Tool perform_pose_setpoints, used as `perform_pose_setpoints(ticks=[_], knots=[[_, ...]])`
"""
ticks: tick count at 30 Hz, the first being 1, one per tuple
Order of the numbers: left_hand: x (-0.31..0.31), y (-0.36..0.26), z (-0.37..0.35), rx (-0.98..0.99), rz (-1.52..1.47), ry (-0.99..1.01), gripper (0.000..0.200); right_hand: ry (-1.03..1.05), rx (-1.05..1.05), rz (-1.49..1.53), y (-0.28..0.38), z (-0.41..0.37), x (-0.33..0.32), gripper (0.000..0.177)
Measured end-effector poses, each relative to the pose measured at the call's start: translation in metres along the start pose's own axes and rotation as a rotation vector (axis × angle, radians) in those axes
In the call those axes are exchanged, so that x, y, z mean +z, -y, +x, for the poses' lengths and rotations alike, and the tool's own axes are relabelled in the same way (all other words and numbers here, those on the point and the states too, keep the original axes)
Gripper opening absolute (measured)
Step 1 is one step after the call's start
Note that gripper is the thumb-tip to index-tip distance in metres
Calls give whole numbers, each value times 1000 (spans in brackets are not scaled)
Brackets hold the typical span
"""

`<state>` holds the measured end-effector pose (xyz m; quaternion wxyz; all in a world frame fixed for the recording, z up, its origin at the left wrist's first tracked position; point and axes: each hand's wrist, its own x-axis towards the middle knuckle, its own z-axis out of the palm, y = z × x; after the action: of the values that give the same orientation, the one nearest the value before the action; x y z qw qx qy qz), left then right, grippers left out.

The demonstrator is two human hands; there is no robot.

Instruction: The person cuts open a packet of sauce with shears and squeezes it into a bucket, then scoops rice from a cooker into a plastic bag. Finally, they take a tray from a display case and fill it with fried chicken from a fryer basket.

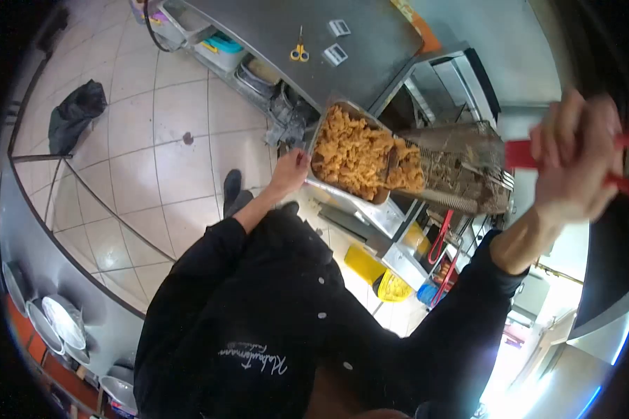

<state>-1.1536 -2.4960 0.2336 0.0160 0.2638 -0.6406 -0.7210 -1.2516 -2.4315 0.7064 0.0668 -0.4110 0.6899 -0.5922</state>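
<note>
My left hand [290, 172] is closed on the near left rim of a metal tray [383, 197] heaped with golden fried pieces [353, 150]. Raised at the right, my right hand [580, 157] is wrapped round the red handle [521, 154] of a wire fryer basket [461, 167]. The basket is tilted, its open end over the tray's right side, with several fried pieces at its mouth. My right fingers are slightly blurred.
Yellow scissors [300, 53] and two small white devices [335, 54] lie on the steel counter [272, 24]. Yellow containers [363, 265] stand below. A black bag [77, 115] rests on the tiled floor; metal bowls [63, 321] sit at lower left.
</note>
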Motion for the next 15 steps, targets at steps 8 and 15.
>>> perform_pose_setpoints(ticks=[8,15], knots=[[5,15,-1,136,38,-36,26,66,-61,-90,2,4,-11,29],[-1,7,5,22,13,47,25,34,-165,-246,17,3,-22,29]])
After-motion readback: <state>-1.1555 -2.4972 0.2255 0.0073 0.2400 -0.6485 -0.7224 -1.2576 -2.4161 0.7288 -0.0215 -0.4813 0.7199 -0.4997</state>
